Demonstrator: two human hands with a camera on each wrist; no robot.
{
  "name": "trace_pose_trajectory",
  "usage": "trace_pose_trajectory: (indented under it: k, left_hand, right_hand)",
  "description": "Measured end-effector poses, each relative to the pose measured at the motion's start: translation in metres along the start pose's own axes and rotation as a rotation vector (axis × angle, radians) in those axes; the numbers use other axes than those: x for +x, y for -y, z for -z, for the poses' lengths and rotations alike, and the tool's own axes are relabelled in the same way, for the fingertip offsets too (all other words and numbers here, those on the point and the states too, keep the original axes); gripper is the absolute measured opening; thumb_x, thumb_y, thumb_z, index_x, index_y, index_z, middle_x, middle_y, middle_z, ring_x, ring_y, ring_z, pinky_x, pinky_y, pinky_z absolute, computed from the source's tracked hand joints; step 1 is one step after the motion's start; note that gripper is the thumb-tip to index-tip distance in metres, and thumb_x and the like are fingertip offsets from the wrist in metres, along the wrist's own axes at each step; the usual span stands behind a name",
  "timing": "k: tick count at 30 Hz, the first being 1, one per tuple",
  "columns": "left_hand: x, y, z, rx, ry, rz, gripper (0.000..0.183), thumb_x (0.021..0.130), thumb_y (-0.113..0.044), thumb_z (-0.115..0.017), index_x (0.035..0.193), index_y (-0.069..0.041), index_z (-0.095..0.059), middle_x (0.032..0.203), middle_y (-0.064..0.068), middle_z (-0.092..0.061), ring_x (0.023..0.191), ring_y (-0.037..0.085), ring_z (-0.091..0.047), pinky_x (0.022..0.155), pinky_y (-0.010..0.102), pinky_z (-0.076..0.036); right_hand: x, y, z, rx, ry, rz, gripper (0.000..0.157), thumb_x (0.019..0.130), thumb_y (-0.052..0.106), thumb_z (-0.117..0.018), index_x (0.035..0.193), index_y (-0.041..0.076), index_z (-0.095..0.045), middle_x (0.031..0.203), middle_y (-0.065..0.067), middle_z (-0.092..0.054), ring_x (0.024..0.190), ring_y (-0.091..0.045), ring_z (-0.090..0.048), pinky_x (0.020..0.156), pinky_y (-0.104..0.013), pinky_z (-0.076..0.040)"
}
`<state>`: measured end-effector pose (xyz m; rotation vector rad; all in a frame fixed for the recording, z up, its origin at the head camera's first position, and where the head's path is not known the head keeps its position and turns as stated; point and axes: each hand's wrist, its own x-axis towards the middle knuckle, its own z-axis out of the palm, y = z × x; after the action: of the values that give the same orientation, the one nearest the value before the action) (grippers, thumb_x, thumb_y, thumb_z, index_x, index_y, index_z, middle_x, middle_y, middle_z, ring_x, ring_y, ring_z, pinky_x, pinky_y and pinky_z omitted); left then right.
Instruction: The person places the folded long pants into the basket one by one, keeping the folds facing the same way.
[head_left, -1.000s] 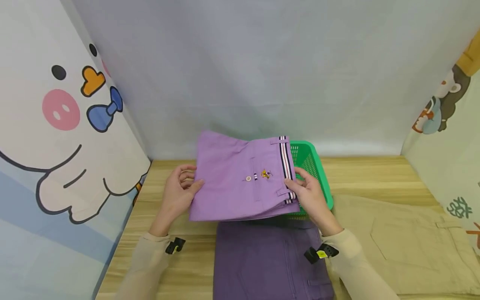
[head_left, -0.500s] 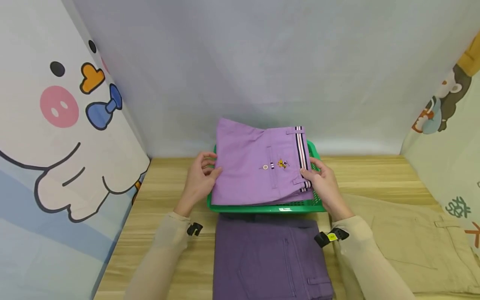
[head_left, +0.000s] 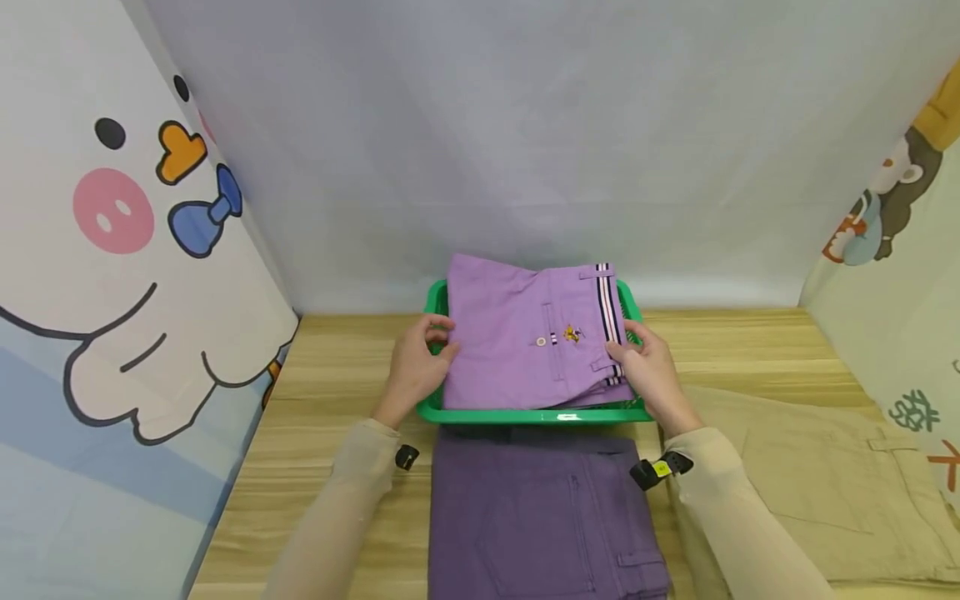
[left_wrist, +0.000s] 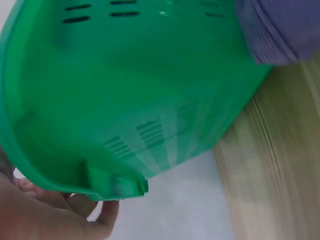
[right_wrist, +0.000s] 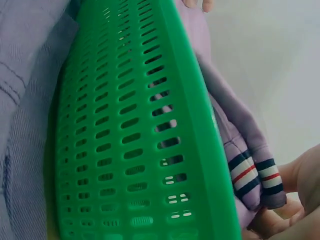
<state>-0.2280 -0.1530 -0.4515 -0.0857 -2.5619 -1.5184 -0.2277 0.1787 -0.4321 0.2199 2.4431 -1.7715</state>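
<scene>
Folded lilac trousers (head_left: 502, 333), with a striped waistband and a small embroidered emblem, lie level in the mouth of a green plastic basket (head_left: 540, 416). My left hand (head_left: 417, 360) pinches their left folded edge, thumb on top. At the waistband end, my right hand (head_left: 651, 372) pinches the cloth with its thumb over the stripes. In the right wrist view the striped waistband (right_wrist: 247, 175) sits just above the basket's rim, with the right fingers around it. The left wrist view shows the left hand (left_wrist: 55, 215) beside the basket's rim; the trousers are hidden there.
Folded dark purple trousers (head_left: 532, 517) lie right in front of the basket. Khaki trousers (head_left: 810, 492) are spread at the right, partly under the right forearm. A grey curtain (head_left: 525, 142) hangs behind the wooden table (head_left: 322, 367), and printed panels stand at both sides.
Both hands have carried the lilac trousers right and away from me, over the basket, then lowered them into its mouth. The dark purple and khaki trousers have stayed in place.
</scene>
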Motion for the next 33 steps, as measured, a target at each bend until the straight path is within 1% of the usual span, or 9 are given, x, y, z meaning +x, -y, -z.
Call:
trace_pose_trajectory:
  k: [4, 10, 11, 13, 18, 21, 24, 28, 33]
  left_hand:
    - [-0.001, 0.0, -0.001, 0.085, -0.014, 0.038, 0.029, 0.095, -0.013, -0.075, 0.124, -0.01, -0.071, 0.11, 0.016, -0.08, 0.099, 0.034, -0.072, 0.082, 0.041, -0.053]
    - [0.001, -0.001, -0.003, 0.201, 0.007, 0.051, 0.033, 0.091, -0.014, -0.069, 0.123, -0.011, -0.076, 0.108, 0.014, -0.081, 0.097, 0.031, -0.075, 0.078, 0.039, -0.057]
    - [0.001, -0.002, -0.003, 0.224, 0.016, 0.046, 0.033, 0.091, -0.014, -0.067, 0.123, -0.011, -0.077, 0.109, 0.014, -0.081, 0.098, 0.031, -0.075, 0.08, 0.04, -0.058]
    - [0.002, -0.004, -0.004, 0.274, 0.032, 0.027, 0.034, 0.091, -0.013, -0.065, 0.123, -0.01, -0.077, 0.108, 0.014, -0.081, 0.095, 0.03, -0.075, 0.095, 0.047, -0.057]
    - [0.005, -0.011, -0.007, 0.425, 0.068, -0.034, 0.038, 0.09, -0.009, -0.06, 0.122, -0.006, -0.08, 0.105, 0.011, -0.082, 0.093, 0.031, -0.074, 0.107, 0.057, -0.047]
    - [0.006, -0.016, -0.008, 0.493, 0.082, -0.049, 0.041, 0.088, -0.007, -0.058, 0.122, -0.006, -0.081, 0.113, 0.011, -0.082, 0.106, 0.039, -0.074, 0.103, 0.058, -0.048]
    - [0.006, -0.019, -0.01, 0.564, 0.095, -0.059, 0.042, 0.088, -0.006, -0.057, 0.122, -0.008, -0.081, 0.119, 0.014, -0.08, 0.112, 0.045, -0.071, 0.105, 0.058, -0.047]
    - [0.004, -0.02, -0.015, 0.688, 0.102, -0.103, 0.04, 0.09, -0.006, -0.057, 0.122, -0.009, -0.082, 0.117, 0.018, -0.08, 0.109, 0.046, -0.071, 0.109, 0.059, -0.044]
    - [0.002, -0.017, -0.023, 0.843, 0.115, -0.153, 0.034, 0.091, -0.008, -0.06, 0.114, -0.012, -0.084, 0.105, 0.018, -0.081, 0.103, 0.043, -0.071, 0.106, 0.061, -0.045]
  right_hand:
    - [0.0, -0.001, -0.001, -0.082, 0.005, -0.017, 0.06, 0.108, 0.017, -0.056, 0.163, 0.003, -0.038, 0.14, -0.033, -0.065, 0.088, -0.014, -0.073, 0.073, -0.024, -0.059]
    - [-0.001, -0.003, -0.004, -0.235, 0.022, -0.021, 0.063, 0.107, 0.018, -0.053, 0.161, -0.008, -0.034, 0.142, -0.036, -0.061, 0.115, -0.037, -0.07, 0.085, -0.035, -0.06]
    - [-0.001, -0.003, -0.004, -0.259, 0.023, -0.019, 0.063, 0.107, 0.018, -0.052, 0.161, -0.009, -0.034, 0.14, -0.036, -0.062, 0.114, -0.038, -0.07, 0.086, -0.037, -0.06]
    - [-0.001, -0.003, -0.006, -0.301, 0.027, -0.014, 0.062, 0.107, 0.017, -0.051, 0.159, -0.011, -0.035, 0.138, -0.036, -0.063, 0.112, -0.037, -0.069, 0.087, -0.041, -0.06]
    - [-0.001, -0.003, -0.007, -0.403, 0.038, 0.024, 0.057, 0.106, 0.017, -0.049, 0.153, -0.014, -0.042, 0.133, -0.034, -0.064, 0.106, -0.035, -0.064, 0.085, -0.046, -0.058]
    - [-0.001, -0.004, -0.008, -0.463, 0.041, 0.039, 0.055, 0.105, 0.016, -0.046, 0.15, -0.016, -0.045, 0.136, -0.036, -0.062, 0.111, -0.04, -0.063, 0.092, -0.053, -0.058]
    - [0.0, -0.004, -0.009, -0.512, 0.042, 0.051, 0.046, 0.103, 0.013, -0.043, 0.137, -0.016, -0.055, 0.126, -0.036, -0.064, 0.105, -0.042, -0.063, 0.091, -0.056, -0.056]
    - [0.0, -0.005, -0.012, -0.566, 0.053, 0.055, 0.037, 0.102, 0.01, -0.042, 0.123, -0.016, -0.059, 0.112, -0.032, -0.063, 0.092, -0.038, -0.06, 0.08, -0.052, -0.054]
    - [0.001, -0.008, -0.015, -0.628, 0.088, 0.02, 0.037, 0.101, 0.01, -0.042, 0.122, -0.015, -0.058, 0.114, -0.031, -0.064, 0.093, -0.038, -0.06, 0.08, -0.051, -0.054]
